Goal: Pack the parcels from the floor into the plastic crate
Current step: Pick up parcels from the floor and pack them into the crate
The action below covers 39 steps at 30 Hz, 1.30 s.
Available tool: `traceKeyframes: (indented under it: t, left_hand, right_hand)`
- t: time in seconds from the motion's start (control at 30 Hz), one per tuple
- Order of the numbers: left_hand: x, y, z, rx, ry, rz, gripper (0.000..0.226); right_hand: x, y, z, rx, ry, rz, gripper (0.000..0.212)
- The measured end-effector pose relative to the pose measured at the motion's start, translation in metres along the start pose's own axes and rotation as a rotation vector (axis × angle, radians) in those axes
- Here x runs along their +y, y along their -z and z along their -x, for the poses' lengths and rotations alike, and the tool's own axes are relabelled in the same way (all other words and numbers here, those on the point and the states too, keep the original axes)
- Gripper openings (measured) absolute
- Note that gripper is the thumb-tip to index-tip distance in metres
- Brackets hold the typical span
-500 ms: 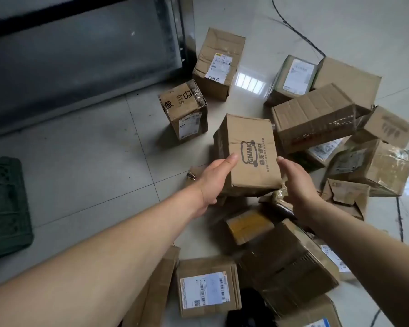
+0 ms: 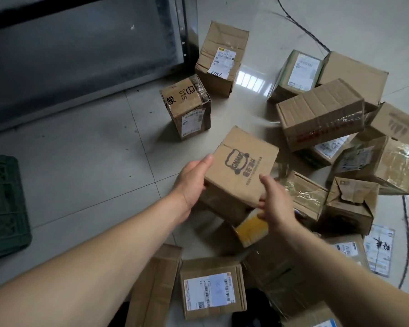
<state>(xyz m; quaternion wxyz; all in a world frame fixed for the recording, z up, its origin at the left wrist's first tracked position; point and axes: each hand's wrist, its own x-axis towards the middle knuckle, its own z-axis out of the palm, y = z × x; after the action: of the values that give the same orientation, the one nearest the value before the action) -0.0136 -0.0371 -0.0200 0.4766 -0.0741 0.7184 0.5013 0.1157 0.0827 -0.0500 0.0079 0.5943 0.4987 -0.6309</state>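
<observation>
Two bare hands are shown holding one cardboard parcel [image 2: 242,165], printed with a dark bear-shaped logo, above a loose heap of other parcels on the tiled floor [image 2: 85,161]. The left hand [image 2: 193,179] is pressed against the parcel's left side, thumb laid along the upper edge and fingers wrapped beneath it. The right hand [image 2: 274,201] is clasped on the near right corner, thumb lying on the printed face and fingers curled under the lower edge. The parcel is held tilted, its printed face turned upward toward the camera, clear of the boxes below. The green plastic crate [image 2: 4,206] is seen only in part at the left edge of the view, standing on the floor well apart from the held parcel. Beyond the hands, a small upright box [image 2: 187,107] with handwritten marks stands beside a taller labelled box [image 2: 222,59], both near a grey metal panel [image 2: 76,48]. To the right, a long ribbed carton [image 2: 321,114] rests tilted on other boxes. A labelled box [image 2: 211,287] lies flat by the forearms. A black cable [image 2: 300,23] is seen running across the floor.
</observation>
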Motion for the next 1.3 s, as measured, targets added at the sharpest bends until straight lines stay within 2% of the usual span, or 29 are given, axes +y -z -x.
traceKeyframes:
  t: [0.03, 0.1, 0.17, 0.2, 0.27, 0.33, 0.4, 0.47, 0.53, 0.57, 0.7, 0.8, 0.9, 0.97, 1.1, 1.2, 1.27, 1.3]
  left_hand:
    - [-0.005, 0.012, 0.001, 0.061, -0.031, -0.042, 0.029]
    - [-0.019, 0.038, 0.002, 0.193, -0.073, -0.153, 0.029]
    - [-0.034, 0.062, 0.003, 0.262, -0.049, -0.249, 0.049]
    - [-0.04, 0.071, 0.005, 0.272, -0.015, -0.262, 0.06]
    - [-0.051, 0.081, 0.01, 0.273, 0.057, -0.259, 0.068]
    - [-0.063, 0.082, 0.011, 0.265, 0.107, -0.239, 0.073]
    - [-0.074, 0.079, 0.009, 0.293, 0.14, -0.23, 0.079]
    - [-0.081, 0.075, 0.004, 0.341, 0.159, -0.244, 0.073]
    - [-0.09, 0.072, -0.001, 0.386, 0.172, -0.247, 0.058]
    - [-0.092, 0.07, -0.002, 0.401, 0.179, -0.232, 0.051]
    - [-0.087, 0.076, 0.005, 0.407, 0.151, -0.039, 0.023]
    - [-0.069, 0.087, 0.017, 0.369, 0.08, 0.069, 0.034]
    - [-0.058, 0.096, 0.023, 0.345, 0.014, 0.131, 0.05]
    - [-0.055, 0.104, 0.022, 0.314, 0.018, 0.203, 0.058]
    - [-0.059, 0.116, 0.02, 0.168, 0.077, 0.259, 0.072]
    - [-0.066, 0.117, 0.017, 0.166, 0.092, 0.224, 0.061]
    - [-0.072, 0.117, 0.017, 0.173, 0.091, 0.183, 0.055]
    - [-0.075, 0.117, 0.017, 0.162, 0.087, 0.157, 0.052]
  right_hand:
    - [0.009, -0.006, 0.012, -0.021, -0.03, 0.002, 0.047]
    - [0.025, -0.019, 0.041, -0.164, -0.154, -0.022, 0.033]
    - [0.036, -0.029, 0.065, -0.304, -0.188, 0.051, 0.029]
    - [0.039, -0.032, 0.071, -0.309, -0.125, 0.125, 0.025]
    - [0.039, -0.032, 0.067, -0.162, 0.06, 0.288, 0.019]
    - [0.031, -0.027, 0.05, 0.037, 0.179, 0.473, 0.041]
    - [0.024, -0.02, 0.028, 0.08, 0.168, 0.566, 0.069]
    - [0.024, -0.016, 0.013, -0.094, 0.065, 0.513, 0.076]
    - [0.03, -0.015, 0.005, -0.277, -0.034, 0.415, 0.059]
    - [0.032, -0.015, 0.004, -0.303, -0.034, 0.406, 0.052]
    - [0.035, -0.014, 0.006, -0.116, 0.148, 0.546, 0.037]
    - [0.033, -0.019, 0.017, -0.047, 0.182, 0.331, 0.03]
    - [0.022, -0.026, 0.024, -0.02, 0.096, 0.041, 0.025]
    - [0.016, -0.03, 0.023, -0.01, 0.021, -0.068, 0.028]
    - [0.017, -0.038, 0.023, -0.063, -0.062, -0.124, 0.031]
    - [0.022, -0.043, 0.021, -0.118, -0.076, -0.145, 0.028]
    - [0.028, -0.046, 0.018, -0.162, -0.068, -0.063, 0.025]
    - [0.03, -0.048, 0.019, -0.194, -0.064, -0.007, 0.037]
